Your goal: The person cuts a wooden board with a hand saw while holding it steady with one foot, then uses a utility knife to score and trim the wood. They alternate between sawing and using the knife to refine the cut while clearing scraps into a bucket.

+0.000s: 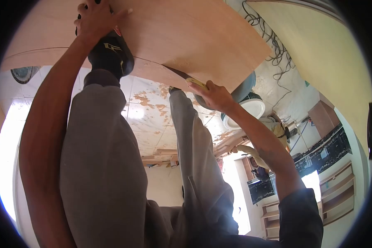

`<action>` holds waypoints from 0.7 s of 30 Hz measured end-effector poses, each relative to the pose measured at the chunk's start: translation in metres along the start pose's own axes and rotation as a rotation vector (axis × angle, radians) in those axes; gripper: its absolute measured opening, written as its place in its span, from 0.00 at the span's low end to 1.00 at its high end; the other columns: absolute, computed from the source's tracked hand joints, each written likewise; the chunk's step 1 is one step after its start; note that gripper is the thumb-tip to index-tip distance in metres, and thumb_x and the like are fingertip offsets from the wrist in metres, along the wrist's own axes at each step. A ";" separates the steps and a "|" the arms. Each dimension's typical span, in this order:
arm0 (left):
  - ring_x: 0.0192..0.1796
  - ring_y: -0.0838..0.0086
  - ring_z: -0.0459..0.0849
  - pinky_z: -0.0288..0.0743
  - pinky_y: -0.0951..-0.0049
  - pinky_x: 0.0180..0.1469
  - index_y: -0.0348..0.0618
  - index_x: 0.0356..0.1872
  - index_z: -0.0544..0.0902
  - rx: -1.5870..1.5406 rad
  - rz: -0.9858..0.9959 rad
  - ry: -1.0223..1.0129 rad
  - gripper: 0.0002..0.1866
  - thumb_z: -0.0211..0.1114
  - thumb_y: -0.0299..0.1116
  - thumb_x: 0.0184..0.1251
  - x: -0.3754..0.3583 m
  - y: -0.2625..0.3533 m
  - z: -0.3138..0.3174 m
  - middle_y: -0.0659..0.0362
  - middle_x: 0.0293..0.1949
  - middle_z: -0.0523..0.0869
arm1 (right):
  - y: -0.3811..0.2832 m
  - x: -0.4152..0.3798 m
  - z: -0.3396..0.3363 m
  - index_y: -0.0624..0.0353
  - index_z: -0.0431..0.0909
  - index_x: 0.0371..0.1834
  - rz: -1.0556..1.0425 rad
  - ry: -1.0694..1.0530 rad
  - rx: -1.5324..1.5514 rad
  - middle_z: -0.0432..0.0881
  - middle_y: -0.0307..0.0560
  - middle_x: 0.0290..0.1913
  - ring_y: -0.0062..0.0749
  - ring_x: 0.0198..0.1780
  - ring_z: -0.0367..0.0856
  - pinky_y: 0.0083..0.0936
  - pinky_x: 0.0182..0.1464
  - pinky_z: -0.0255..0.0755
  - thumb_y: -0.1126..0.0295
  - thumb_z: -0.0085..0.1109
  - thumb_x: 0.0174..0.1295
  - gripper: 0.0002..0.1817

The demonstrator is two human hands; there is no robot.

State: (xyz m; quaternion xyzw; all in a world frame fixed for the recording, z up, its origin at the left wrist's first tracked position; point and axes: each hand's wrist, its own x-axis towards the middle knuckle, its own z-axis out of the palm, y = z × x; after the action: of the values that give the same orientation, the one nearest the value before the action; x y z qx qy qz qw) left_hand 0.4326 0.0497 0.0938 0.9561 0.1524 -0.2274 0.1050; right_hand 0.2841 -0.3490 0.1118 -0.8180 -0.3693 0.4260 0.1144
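A large sheet of thin wood [194,29] spans the top of the view, with a narrow strip along its near edge parted by a long cut line. My right hand [213,94] is closed on the yellowish handle of a hand saw [175,71], whose dark blade lies in the cut. At the upper left, my left hand [96,20] rests with fingers spread on the sheet and beside the black shoe [111,51] on my foot. That shoe presses on the sheet.
Buckets [246,113] stand under the sheet's right edge. A tangled black cable [277,51] lies on the floor beyond. Another person [258,169] is in the right background, near dark counters [318,155] and wooden shelves [339,192]. Wood pieces [165,157] lie behind my legs.
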 end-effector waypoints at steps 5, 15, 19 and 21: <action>0.77 0.31 0.54 0.61 0.23 0.65 0.64 0.80 0.59 0.133 0.114 0.142 0.52 0.66 0.73 0.57 0.024 -0.032 0.039 0.40 0.78 0.55 | 0.006 0.002 -0.008 0.25 0.48 0.83 -0.058 -0.104 0.054 0.77 0.57 0.37 0.47 0.28 0.82 0.41 0.30 0.81 0.67 0.54 0.71 0.40; 0.72 0.52 0.75 0.66 0.64 0.72 0.41 0.74 0.71 -0.750 -0.232 0.191 0.45 0.66 0.64 0.65 -0.145 -0.059 -0.049 0.38 0.69 0.76 | -0.024 -0.004 -0.036 0.29 0.50 0.84 0.046 -0.147 -0.009 0.81 0.66 0.42 0.55 0.39 0.86 0.46 0.42 0.81 0.67 0.51 0.71 0.39; 0.66 0.62 0.80 0.70 0.65 0.68 0.36 0.71 0.73 -1.235 -0.370 0.286 0.34 0.56 0.54 0.77 -0.292 -0.056 -0.118 0.46 0.65 0.79 | -0.021 -0.001 -0.045 0.29 0.53 0.83 0.094 -0.108 0.047 0.82 0.66 0.43 0.56 0.40 0.86 0.46 0.45 0.80 0.58 0.51 0.73 0.35; 0.47 0.70 0.77 0.71 0.72 0.52 0.29 0.69 0.72 -1.410 -0.239 0.307 0.35 0.56 0.52 0.76 -0.356 -0.079 -0.134 0.50 0.57 0.81 | -0.011 0.000 -0.047 0.35 0.57 0.81 0.149 -0.061 0.074 0.82 0.68 0.41 0.57 0.43 0.86 0.47 0.49 0.79 0.55 0.48 0.74 0.32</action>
State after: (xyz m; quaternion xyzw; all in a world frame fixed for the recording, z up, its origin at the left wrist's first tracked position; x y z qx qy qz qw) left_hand 0.1569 0.0730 0.3668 0.6591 0.3790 0.0515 0.6476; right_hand 0.3151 -0.3354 0.1464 -0.8251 -0.2950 0.4712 0.1014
